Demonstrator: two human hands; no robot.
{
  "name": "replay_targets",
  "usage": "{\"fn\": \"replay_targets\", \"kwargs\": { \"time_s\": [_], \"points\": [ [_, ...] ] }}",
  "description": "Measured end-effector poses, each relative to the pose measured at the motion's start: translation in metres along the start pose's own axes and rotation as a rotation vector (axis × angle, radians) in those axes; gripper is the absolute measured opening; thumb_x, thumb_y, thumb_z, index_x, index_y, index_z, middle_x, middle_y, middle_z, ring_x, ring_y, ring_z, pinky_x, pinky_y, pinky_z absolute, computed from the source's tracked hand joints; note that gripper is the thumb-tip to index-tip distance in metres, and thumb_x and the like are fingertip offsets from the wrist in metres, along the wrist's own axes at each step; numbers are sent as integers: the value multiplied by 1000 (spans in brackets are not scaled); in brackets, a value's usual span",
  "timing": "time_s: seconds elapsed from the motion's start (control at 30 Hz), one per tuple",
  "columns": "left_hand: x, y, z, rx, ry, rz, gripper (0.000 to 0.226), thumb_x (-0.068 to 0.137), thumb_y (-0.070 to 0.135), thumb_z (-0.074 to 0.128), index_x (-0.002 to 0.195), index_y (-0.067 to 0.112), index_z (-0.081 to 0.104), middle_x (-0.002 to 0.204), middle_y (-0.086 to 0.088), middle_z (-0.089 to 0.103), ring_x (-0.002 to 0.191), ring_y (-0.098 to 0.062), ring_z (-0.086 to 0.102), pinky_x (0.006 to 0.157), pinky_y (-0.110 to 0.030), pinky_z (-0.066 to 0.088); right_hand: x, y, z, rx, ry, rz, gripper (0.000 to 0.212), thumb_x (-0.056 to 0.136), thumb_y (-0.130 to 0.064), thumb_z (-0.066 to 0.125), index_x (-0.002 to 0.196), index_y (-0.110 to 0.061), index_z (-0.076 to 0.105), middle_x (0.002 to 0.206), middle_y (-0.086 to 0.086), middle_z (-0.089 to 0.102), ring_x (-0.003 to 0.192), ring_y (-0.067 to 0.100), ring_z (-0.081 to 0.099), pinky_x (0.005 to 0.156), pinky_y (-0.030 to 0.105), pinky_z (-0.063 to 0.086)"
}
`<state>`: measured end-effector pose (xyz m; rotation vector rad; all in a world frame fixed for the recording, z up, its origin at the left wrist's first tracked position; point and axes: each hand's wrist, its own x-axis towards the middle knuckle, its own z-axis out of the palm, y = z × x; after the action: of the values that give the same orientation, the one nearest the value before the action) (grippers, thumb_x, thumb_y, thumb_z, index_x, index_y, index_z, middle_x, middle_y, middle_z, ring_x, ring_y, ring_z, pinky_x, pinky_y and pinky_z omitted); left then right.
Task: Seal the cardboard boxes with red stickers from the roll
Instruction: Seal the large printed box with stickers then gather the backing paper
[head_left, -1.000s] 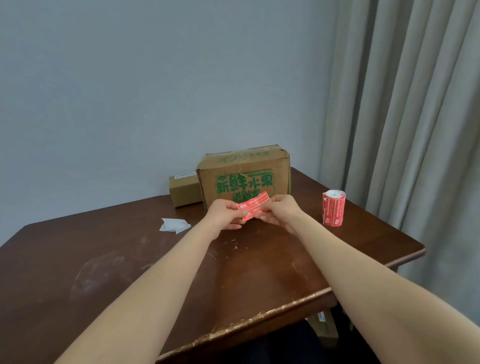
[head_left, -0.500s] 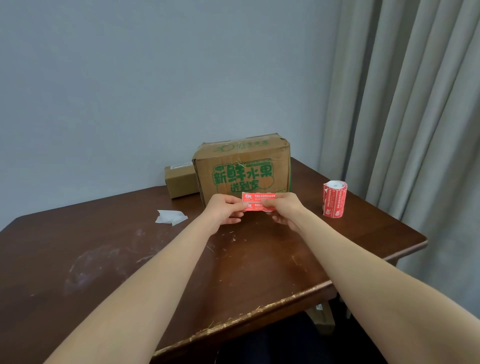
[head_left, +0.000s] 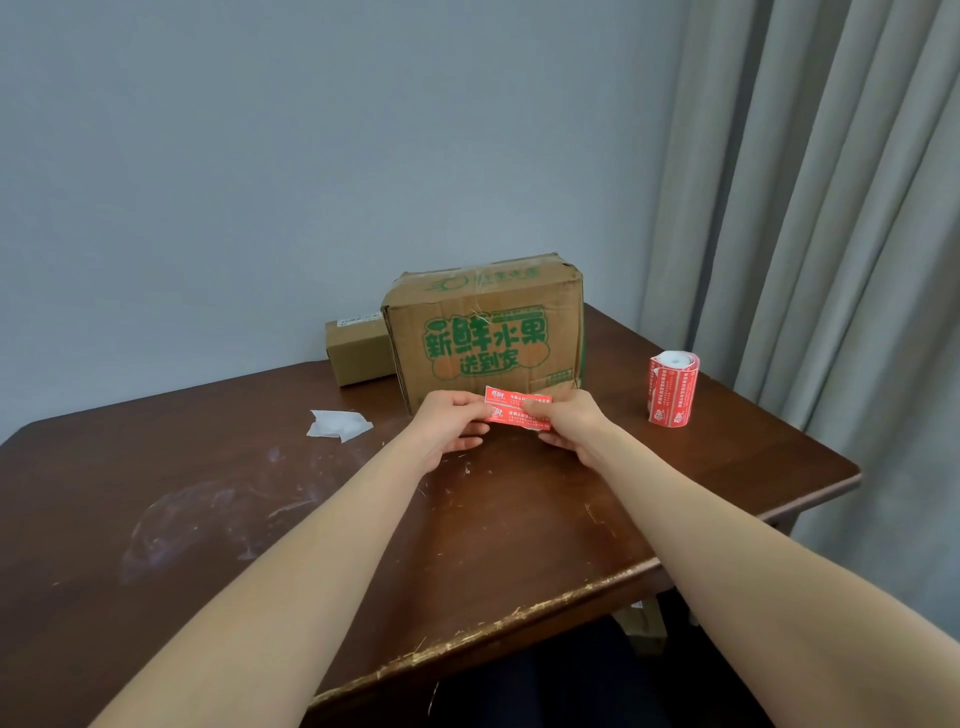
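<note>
Red sticker strip (head_left: 511, 398) stretched flat between my two hands above the dark wooden table (head_left: 249, 530), just in front of the large cardboard box (head_left: 483, 332). My left hand (head_left: 449, 422) pinches the strip's left end between thumb and curled fingers. My right hand (head_left: 569, 423) pinches the right end the same way, thumb on the printed face and the other fingers tucked behind. The strip carries two rows of white print on red, and its long edges run level with the table.

The large box, printed with green Chinese lettering and taped along its top, stands at 12 o'clock from my hands, its front face towards me. I cannot tell whether the strip touches that face or hangs just clear of it. A smaller plain cardboard box (head_left: 358, 352) sits at 11 o'clock, pushed against the large box's left side by the grey wall (head_left: 260, 156).

The roll of red stickers (head_left: 671, 389) stands upright on its end at 3 o'clock, well apart from my right hand and near the table's far right edge, with the pale curtain (head_left: 831, 208) behind it. A crumpled scrap of white paper (head_left: 338, 425) lies on the table at 9 o'clock from my left hand. Scuffs and pale smears mark the tabletop nearer to me.
</note>
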<state>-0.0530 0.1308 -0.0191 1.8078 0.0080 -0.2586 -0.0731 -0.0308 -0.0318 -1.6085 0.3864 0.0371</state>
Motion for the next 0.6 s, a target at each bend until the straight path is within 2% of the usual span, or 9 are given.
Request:
{"fn": "replay_targets", "kwargs": {
  "time_s": [0.17,0.23,0.33,0.6],
  "points": [
    [0,-1,-1,6,24,-2,5,88,15,67,92,17,67,94,-3,69,80,-9,62,75,-25,55,-1,-1,1,-397,180,-281,44,82,-37,73,120,-21,60,115,1,63,104,18,60,85,35,53],
    [0,-1,-2,0,28,6,4,87,15,68,89,18,67,92,-2,68,79,-8,61,75,-25,55,-4,-3,1,-582,261,-397,33,83,-43,70,111,-27,66,115,-1,60,109,18,55,86,37,50],
    [0,0,-3,-3,17,18,5,85,13,70,87,17,69,87,-2,69,76,-8,61,75,-24,55,-8,-5,5,-764,237,-524,19,86,-42,67,99,-30,73,111,-1,58,110,18,49,85,36,47],
    [-2,4,1,40,-3,49,9,82,11,73,91,12,71,79,-1,68,72,-8,60,73,-25,55,-9,-6,10,-865,180,-599,20,90,-39,61,100,-29,75,113,0,57,112,19,44,83,31,42]
  ]
}}
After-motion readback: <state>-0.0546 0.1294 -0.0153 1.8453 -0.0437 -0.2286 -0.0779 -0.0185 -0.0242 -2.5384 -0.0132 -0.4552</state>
